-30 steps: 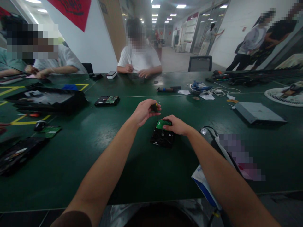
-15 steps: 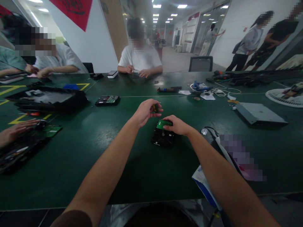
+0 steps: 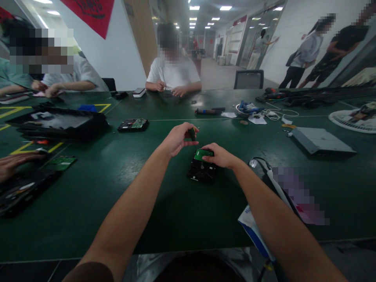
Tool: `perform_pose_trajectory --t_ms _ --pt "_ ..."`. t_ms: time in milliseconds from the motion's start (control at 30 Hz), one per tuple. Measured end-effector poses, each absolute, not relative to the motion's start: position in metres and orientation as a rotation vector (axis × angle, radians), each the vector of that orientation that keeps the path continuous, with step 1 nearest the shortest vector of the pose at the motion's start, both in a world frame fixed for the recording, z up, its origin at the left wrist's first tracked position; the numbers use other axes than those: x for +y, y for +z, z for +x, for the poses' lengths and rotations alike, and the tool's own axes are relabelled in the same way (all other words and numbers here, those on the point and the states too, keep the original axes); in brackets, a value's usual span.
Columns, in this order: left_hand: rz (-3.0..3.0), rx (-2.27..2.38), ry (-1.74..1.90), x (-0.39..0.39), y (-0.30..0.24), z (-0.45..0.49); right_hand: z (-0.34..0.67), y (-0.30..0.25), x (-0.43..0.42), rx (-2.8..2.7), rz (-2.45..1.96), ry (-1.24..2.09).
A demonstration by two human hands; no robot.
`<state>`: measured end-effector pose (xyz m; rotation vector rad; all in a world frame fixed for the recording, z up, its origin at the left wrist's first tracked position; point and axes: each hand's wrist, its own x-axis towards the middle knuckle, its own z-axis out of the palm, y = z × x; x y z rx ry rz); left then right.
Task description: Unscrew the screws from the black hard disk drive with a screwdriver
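On the green bench sits the black hard drive; I'd hold it steady, my right grip closed over its far end and circuit board, my left grip pinching a small dark handle.

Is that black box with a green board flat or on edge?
Lying flat: the black box shows its broad face upward, the right hand on its green board.

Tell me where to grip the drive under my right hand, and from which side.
Probably the left and right edges of the black drive, from the near side: its broad face is up, its near end uncovered, and the right hand covers part of the green board at the far end.
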<state>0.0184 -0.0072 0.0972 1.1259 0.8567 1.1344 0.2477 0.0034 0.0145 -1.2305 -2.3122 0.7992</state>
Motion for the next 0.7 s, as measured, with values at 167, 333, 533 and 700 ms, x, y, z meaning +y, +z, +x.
perform_pose_trajectory --t_ms 167,333,533,700 --pt "1.073 0.862 1.106 -0.0075 0.0969 0.0201 0.2483 0.0132 0.0036 -2.309 -1.223 0.788" --pt "0.990 0.859 1.134 -0.0052 0.0928 0.0216 0.2467 0.0141 0.0025 -2.316 -1.193 0.762" --pt "0.963 0.861 1.131 -0.0054 0.0935 0.0197 0.2453 0.0151 0.0023 -2.314 -1.204 0.779" --pt "0.981 0.870 1.095 -0.0044 0.0937 0.0170 0.2458 0.0163 0.0010 -2.305 -1.218 0.773"
